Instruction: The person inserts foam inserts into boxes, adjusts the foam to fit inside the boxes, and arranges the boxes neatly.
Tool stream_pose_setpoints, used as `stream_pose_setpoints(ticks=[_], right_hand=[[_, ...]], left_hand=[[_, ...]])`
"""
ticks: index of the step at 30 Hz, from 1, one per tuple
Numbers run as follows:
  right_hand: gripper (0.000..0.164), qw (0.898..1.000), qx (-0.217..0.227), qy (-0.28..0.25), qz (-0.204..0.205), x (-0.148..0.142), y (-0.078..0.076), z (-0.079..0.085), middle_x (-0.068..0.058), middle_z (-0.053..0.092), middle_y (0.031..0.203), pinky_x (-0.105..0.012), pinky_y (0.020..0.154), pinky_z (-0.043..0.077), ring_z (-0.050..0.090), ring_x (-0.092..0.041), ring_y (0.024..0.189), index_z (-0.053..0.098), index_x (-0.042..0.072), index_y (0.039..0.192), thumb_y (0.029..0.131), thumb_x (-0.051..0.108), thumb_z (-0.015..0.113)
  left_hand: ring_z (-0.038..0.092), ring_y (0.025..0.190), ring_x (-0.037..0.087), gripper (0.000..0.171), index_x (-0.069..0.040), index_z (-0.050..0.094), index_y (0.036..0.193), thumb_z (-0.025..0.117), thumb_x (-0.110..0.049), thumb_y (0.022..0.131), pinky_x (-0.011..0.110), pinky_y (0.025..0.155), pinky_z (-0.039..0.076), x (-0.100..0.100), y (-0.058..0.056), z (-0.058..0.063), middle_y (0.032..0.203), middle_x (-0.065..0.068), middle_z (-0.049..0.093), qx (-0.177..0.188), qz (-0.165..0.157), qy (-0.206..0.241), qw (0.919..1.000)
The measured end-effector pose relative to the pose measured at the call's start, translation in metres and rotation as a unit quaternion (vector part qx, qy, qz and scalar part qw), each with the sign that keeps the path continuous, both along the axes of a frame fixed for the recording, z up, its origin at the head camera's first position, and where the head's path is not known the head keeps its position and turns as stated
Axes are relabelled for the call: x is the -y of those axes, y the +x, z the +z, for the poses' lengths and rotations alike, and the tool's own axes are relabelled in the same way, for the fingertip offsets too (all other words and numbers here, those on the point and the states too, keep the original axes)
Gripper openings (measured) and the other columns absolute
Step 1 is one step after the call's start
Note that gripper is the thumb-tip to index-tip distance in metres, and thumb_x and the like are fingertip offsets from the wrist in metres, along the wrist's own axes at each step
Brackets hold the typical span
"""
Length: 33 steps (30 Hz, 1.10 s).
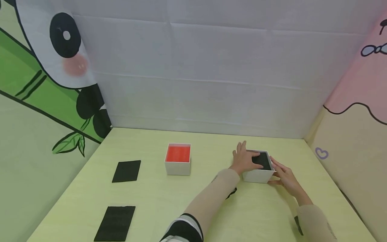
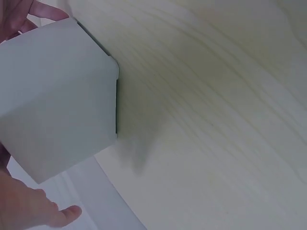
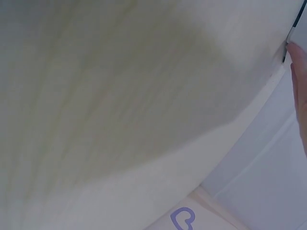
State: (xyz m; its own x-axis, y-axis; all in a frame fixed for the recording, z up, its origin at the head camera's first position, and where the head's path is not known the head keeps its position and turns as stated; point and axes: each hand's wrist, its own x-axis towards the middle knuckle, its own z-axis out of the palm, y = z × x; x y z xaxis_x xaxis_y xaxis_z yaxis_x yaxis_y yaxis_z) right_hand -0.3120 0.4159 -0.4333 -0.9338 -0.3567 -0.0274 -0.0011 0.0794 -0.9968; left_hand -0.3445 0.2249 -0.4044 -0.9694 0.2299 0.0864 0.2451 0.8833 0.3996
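In the head view a white box with a black panel in its top stands at the right of the table. My left hand lies over its left side, the thumb and a finger reaching onto the black panel and other fingers pointing up. My right hand grips the box's right side near the front corner. In the left wrist view the box wall fills the left, with a dark strip along its lower edge. The right wrist view shows the right hand's fingertips at the box edge.
A second white box with a red top stands left of the left hand. Two black pieces lie on the left, one farther back, one nearer. Small dark parts peek out beside both sleeves. A white printed backdrop rises behind the table.
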Motion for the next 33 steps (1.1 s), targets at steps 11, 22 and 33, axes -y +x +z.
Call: stream_pose_setpoints(ticks=[11, 22, 33], right_hand=[[0.051, 1.000, 0.008, 0.022, -0.004, 0.001, 0.000, 0.001, -0.035, 0.014, 0.136, -0.048, 0.070, 0.047, 0.059, -0.009, 0.088, 0.014, 0.005, 0.140, 0.098, 0.027, 0.034], [0.050, 1.000, 0.004, 0.008, 0.001, 0.001, 0.001, 0.001, -0.009, 0.040, 0.128, -0.051, 0.070, 0.045, 0.059, -0.012, 0.090, 0.017, 0.005, 0.140, 0.098, 0.025, 0.036], [0.051, 1.000, 0.008, 0.018, -0.004, 0.001, 0.001, 0.002, -0.023, 0.028, 0.135, -0.050, 0.070, 0.046, 0.059, -0.012, 0.090, 0.017, 0.006, 0.140, 0.097, 0.026, 0.036]], left_hand=[[0.001, 0.133, 0.030, 0.057, -0.046, 0.053, 0.117, 0.064, -0.065, 0.064, 0.054, 0.099, 0.016, -0.008, -0.004, -0.002, 0.148, 0.005, 0.009, 0.024, 0.005, -0.020, 0.9995], [0.002, 0.133, 0.030, 0.053, -0.049, 0.054, 0.113, 0.068, -0.061, 0.063, 0.053, 0.098, 0.017, -0.015, -0.004, 0.000, 0.148, 0.003, 0.010, 0.028, 0.019, -0.042, 0.9985], [0.004, 0.133, 0.031, 0.049, -0.046, 0.059, 0.110, 0.071, -0.056, 0.063, 0.054, 0.097, 0.019, -0.014, -0.004, 0.003, 0.147, 0.003, 0.013, 0.041, 0.029, -0.041, 0.9979]])
